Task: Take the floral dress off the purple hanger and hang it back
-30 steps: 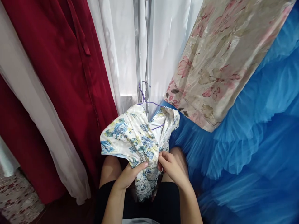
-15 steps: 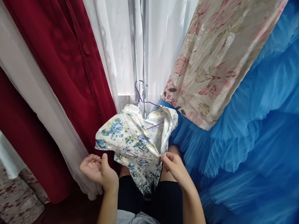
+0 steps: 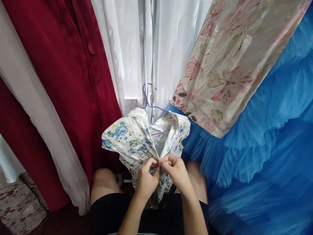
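A white blouse with blue flowers (image 3: pixel 132 140) hangs on a purple wire hanger (image 3: pixel 147 103) in front of me. Its neckline gapes in a V above my hands. At the bottom of that V, my left hand (image 3: pixel 148 178) pinches the left front edge. Close against it, my right hand (image 3: pixel 174 169) pinches the other edge, and the fingertips of both nearly meet. Whatever small fastening may lie between the fingertips is hidden. The lower part of the blouse hangs between my knees.
Red cloth (image 3: pixel 66 81) and a pale sheer panel (image 3: pixel 46 120) hang on the left. White drapery (image 3: pixel 176 42) with grey ribbons is behind the hanger. To the right are a pink-flowered beige garment (image 3: pixel 225 71) and blue ruffled tulle (image 3: pixel 259 156).
My left hand has come in from the left, where it was free of the cloth, and now pinches the blouse. My right hand has shifted slightly left, still gripping the edge.
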`<action>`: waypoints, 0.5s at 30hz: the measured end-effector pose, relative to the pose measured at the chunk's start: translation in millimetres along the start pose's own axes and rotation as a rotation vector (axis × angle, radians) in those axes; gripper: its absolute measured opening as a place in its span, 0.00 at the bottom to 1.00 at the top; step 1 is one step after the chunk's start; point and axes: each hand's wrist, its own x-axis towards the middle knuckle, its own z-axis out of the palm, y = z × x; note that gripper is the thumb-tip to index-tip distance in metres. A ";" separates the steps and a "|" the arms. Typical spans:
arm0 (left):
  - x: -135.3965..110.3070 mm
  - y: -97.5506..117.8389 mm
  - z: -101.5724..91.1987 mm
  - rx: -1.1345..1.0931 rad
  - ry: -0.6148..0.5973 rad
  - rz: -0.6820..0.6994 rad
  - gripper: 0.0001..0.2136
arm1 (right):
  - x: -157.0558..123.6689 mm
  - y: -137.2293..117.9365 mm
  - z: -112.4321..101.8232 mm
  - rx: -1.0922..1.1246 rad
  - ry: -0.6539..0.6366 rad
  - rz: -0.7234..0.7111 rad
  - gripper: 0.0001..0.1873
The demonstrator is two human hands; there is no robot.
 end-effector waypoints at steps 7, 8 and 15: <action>5.7 -16.1 -21.9 0.039 -0.169 -0.107 0.05 | 92.9 -79.9 35.6 0.199 0.139 -0.297 0.13; 4.5 -18.3 -26.1 0.039 -0.209 -0.128 0.06 | 101.6 -91.3 40.3 0.200 0.140 -0.318 0.12; 24.1 -1.5 -61.8 -0.039 -0.080 -0.101 0.05 | 88.4 -102.5 51.2 0.102 0.070 -0.326 0.09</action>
